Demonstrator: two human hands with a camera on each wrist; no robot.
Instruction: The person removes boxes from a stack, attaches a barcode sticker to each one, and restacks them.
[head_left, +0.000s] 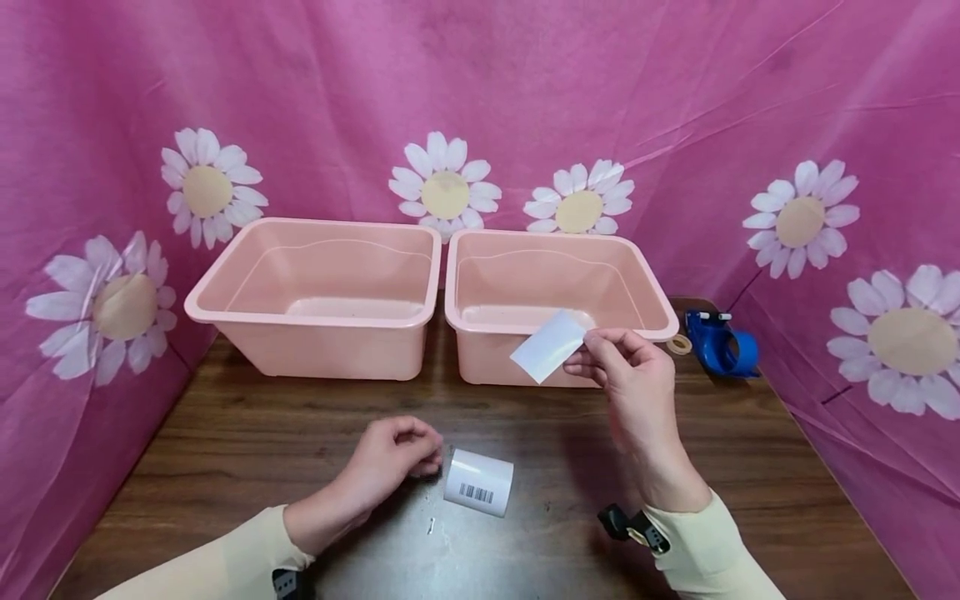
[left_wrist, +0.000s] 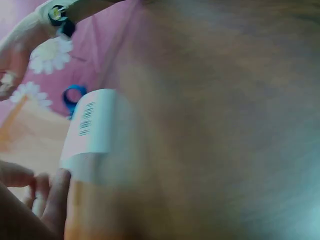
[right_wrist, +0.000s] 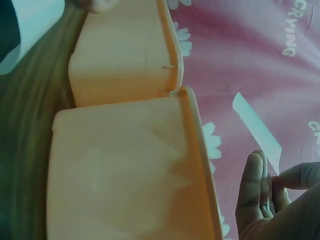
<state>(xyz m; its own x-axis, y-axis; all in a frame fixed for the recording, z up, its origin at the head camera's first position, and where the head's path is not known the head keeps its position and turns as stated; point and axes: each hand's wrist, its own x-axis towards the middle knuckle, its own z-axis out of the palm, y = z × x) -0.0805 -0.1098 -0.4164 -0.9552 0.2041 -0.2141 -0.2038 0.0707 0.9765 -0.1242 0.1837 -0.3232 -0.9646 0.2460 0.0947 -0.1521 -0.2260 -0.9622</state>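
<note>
pale sleeves are entering nearest to the camera, and both hands are working over the wooden table. the right hand is pinching the blank label by one corner between thumb and fingers, perhaps so that its faces are not being covered. this label is tilting before the right tub, and in the right wrist view it is keeping apart from it. the left hand is lying low, its fingers loosely bent, with nothing visible in them; whether it is touching the barcode label just beside, i cannot tell. that label is curving on the wood. the left tub and its neighbour are standing near the cloth, maybe for leaving the front side to the hands. between the tub rims only a narrow slit is opening, while a wider strip of wood is showing between the tubs and the barcode label. a tape ring and a blue dispenser are limiting the far right edge.
</note>
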